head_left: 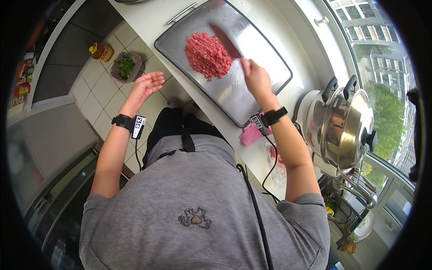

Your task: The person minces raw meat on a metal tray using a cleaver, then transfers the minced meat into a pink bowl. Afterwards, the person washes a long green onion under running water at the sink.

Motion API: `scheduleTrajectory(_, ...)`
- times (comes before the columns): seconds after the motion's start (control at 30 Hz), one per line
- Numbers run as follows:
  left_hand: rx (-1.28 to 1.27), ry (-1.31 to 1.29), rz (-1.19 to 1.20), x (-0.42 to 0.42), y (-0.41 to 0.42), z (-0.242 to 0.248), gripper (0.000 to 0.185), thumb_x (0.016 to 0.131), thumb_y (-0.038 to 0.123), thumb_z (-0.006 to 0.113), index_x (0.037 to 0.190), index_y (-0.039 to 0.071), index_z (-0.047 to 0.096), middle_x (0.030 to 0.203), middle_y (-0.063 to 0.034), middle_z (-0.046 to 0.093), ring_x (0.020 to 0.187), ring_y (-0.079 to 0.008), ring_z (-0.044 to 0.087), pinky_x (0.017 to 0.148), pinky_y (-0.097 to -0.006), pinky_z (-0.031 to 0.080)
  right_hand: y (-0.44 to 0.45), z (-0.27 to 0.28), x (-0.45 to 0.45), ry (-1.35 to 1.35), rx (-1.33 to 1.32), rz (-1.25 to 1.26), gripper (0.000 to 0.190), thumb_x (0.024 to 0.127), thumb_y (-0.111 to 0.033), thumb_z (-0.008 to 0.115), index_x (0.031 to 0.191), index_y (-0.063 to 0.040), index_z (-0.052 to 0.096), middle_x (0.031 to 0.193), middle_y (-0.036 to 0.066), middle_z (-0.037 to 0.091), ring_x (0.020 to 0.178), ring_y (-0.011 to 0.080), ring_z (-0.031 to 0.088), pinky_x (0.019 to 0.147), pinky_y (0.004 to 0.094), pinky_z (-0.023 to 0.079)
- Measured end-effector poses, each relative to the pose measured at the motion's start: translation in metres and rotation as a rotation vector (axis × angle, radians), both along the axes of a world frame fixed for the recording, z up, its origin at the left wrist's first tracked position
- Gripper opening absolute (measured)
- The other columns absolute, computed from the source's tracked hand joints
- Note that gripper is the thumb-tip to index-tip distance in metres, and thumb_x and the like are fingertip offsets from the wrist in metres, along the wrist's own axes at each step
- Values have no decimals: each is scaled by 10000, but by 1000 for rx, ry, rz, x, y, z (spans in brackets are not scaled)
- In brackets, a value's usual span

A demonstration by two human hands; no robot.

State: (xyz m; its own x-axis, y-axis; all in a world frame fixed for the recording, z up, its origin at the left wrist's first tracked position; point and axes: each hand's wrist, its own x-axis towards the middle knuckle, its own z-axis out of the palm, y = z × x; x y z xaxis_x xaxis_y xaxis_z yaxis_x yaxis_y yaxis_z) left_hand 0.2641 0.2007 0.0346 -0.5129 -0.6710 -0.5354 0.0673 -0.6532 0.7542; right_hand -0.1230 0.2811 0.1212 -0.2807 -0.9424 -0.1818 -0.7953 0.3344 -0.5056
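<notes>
A heap of red minced meat [207,55] lies on a metal cutting board [256,44] with a dark rim and a bar handle. My right hand [257,79] grips the handle of a kitchen knife [225,40], whose blurred blade runs along the right side of the heap. Whether the blade touches the meat I cannot tell. Off the counter's front edge, my left hand [148,84] hangs in the air over the floor. It holds nothing, and its fingers are partly spread and slightly curled.
A steel pot with a domed lid [347,131] stands right of the board, near the window. A pink cloth [251,133] and a clear plastic bag [278,168] lie at the board's near corner. On the tiled floor are an oil bottle [102,52] and a bag of greens [125,67].
</notes>
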Motion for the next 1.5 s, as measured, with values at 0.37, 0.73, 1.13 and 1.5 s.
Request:
scheduleTrajectory(0.37,-23,3,38,17,8,-1,381,916,26,406,1250,-31,581,1144,-98,645,1092,-181,631,959,-327,523,-5,-7,-1,203,-6,64,594,980,-558,445,835,-21,655,741,247,654,766,434,646,694,490,510)
scheduleTrajectory(0.73,-14,-18,60,30,14,-1,396,905,22,402,1258,-27,574,1172,-101,632,1101,-173,627,975,-319,512,-8,-6,11,169,-11,4,608,979,-564,438,841,-13,653,760,252,655,793,452,643,713,495,509)
scheduleTrajectory(1.13,1,-16,63,39,20,-6,449,866,6,391,1284,-43,545,1203,-112,620,1145,-192,606,995,-317,496,-10,-9,15,106,-121,-118,603,986,-556,435,835,-9,637,771,256,651,774,455,631,704,500,489)
scheduleTrajectory(1.5,-71,-72,-39,22,10,13,403,915,96,433,1276,-25,564,1207,-110,624,1134,-188,613,993,-326,491,22,-10,39,-593,-282,-187,324,1038,-329,476,916,-29,495,580,16,481,427,93,448,386,259,367)
